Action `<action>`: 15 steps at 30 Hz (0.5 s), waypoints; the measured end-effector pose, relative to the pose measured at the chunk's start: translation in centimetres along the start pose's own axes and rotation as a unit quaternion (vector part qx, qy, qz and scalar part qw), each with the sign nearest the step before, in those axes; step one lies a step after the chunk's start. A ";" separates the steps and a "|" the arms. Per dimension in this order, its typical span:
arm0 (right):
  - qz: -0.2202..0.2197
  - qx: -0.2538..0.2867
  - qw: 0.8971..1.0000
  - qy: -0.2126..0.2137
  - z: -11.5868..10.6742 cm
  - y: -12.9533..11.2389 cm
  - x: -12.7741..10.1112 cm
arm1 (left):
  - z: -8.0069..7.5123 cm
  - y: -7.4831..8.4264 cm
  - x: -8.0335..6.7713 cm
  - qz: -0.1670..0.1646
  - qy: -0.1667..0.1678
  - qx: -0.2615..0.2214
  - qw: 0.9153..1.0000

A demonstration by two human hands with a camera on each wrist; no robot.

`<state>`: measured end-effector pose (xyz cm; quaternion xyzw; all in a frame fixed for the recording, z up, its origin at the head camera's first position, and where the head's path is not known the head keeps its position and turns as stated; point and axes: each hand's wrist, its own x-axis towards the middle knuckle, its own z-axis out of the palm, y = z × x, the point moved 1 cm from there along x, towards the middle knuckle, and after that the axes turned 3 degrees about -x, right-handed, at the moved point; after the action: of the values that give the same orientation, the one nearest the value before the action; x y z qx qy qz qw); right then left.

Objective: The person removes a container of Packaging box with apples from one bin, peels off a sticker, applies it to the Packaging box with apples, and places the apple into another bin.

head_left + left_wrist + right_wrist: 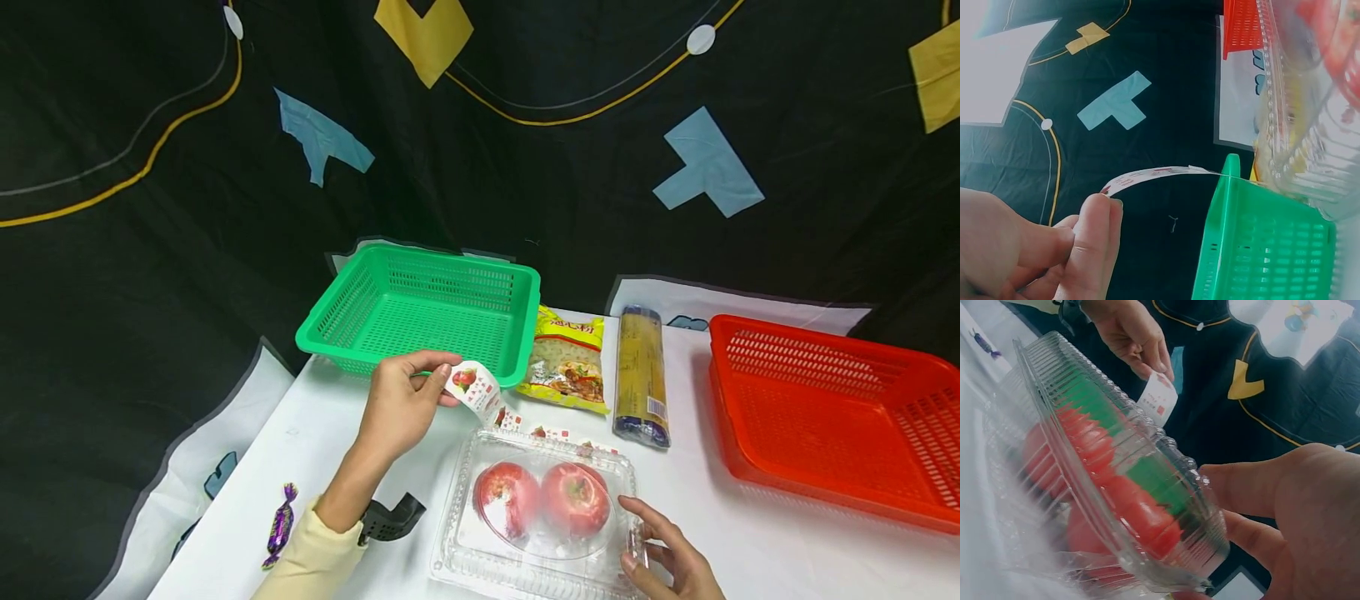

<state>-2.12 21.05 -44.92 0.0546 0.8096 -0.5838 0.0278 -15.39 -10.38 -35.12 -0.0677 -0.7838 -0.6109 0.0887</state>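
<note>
My left hand (401, 404) pinches the end of a strip of stickers (474, 387) between thumb and fingers. The strip carries red fruit pictures and curves down behind a clear plastic clamshell box (457, 533). In the left wrist view the sticker strip (1147, 177) arches away from the fingertips. Two red apples (573, 498) show through the lid of the box, which looks closed. My right hand (671, 554) holds the box by its right side, fingers bent at the edge. In the right wrist view, the box (1110, 481) stands beside that hand (1297, 512).
Behind the box are a green basket (420, 333), a yellow food packet (567, 362) and a long wrapped pack (641, 375). A red basket (832, 417) stands at the right. A purple wrapped candy (281, 527) lies left of my forearm. A black curtain (525, 183) hangs behind the table.
</note>
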 end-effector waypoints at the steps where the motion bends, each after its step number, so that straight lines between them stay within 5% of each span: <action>1: 0.005 -0.001 1.000 -0.004 -0.1 -0.1 0.0 | 0.0 0.1 0.0 0.002 -0.001 -0.001 1.000; 5: 0.009 -0.006 1.000 -0.008 -0.5 -0.6 0.0 | 0.3 0.3 -0.1 0.000 -0.010 -0.001 1.000; 11: -0.034 -0.082 0.996 0.016 -1.1 -2.0 0.5 | 0.6 1.0 -0.4 -0.006 -0.019 0.000 1.000; 15: -0.113 -0.150 0.981 0.043 -1.2 -3.1 1.2 | 0.8 1.6 -0.4 0.002 -0.025 0.003 1.000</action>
<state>-3.67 21.28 -41.71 -0.0174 0.8895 -0.4519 -0.0655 -14.69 -9.18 -33.87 -0.0841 -0.7875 -0.6065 0.0706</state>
